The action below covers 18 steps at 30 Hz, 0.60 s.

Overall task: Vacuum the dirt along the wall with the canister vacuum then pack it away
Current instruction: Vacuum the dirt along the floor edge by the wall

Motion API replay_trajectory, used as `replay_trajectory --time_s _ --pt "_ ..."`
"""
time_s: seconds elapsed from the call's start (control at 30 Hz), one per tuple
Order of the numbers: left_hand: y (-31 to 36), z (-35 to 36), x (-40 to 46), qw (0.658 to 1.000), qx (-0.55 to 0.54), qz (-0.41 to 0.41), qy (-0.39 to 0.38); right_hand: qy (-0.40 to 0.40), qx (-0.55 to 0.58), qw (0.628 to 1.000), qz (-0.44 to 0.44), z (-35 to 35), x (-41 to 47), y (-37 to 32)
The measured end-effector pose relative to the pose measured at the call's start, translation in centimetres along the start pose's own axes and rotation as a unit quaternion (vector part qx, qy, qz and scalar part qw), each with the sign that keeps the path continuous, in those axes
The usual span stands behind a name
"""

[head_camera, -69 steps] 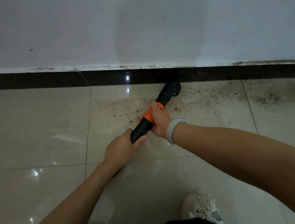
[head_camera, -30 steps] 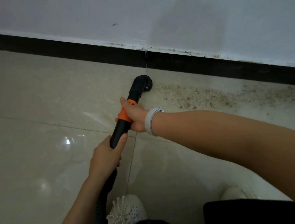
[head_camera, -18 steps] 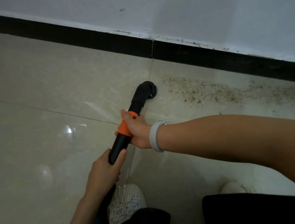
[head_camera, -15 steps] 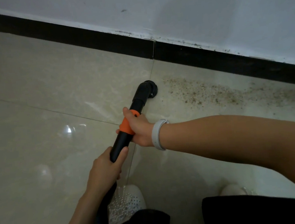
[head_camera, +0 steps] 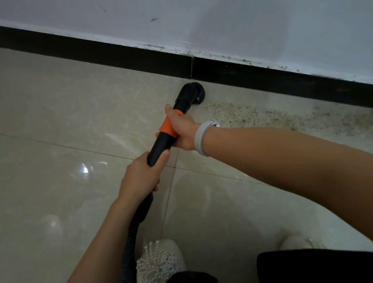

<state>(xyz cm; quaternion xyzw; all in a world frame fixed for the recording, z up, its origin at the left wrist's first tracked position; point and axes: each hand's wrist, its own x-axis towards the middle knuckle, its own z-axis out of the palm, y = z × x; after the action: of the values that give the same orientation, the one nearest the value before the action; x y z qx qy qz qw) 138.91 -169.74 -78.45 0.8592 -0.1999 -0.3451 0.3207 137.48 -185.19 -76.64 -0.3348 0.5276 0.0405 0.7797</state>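
Glossy beige tile floor meeting a black baseboard under a white wall.
Both hands grip the vacuum wand — right hand, fingers wrapped on the orange collar, left hand curled round the black tube lower down, where the ribbed hose begins. The brush nozzle sits on the tile just beside the baseboard, at the left end of the dirt — a speckled band running right along the wall.

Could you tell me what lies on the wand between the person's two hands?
In the head view, a bare stretch of black wand separates the left hand from the right hand, which grips the orange collar.
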Motion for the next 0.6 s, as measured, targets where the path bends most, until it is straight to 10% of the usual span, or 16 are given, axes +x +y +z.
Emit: replay_trajectory --time_s 0.6 --pt "-0.9 1.6 -2.1 0.999 -0.005 0.007 -0.035 0.024 -0.053 0.998 -0.005 -2.9 0.2 2.2"
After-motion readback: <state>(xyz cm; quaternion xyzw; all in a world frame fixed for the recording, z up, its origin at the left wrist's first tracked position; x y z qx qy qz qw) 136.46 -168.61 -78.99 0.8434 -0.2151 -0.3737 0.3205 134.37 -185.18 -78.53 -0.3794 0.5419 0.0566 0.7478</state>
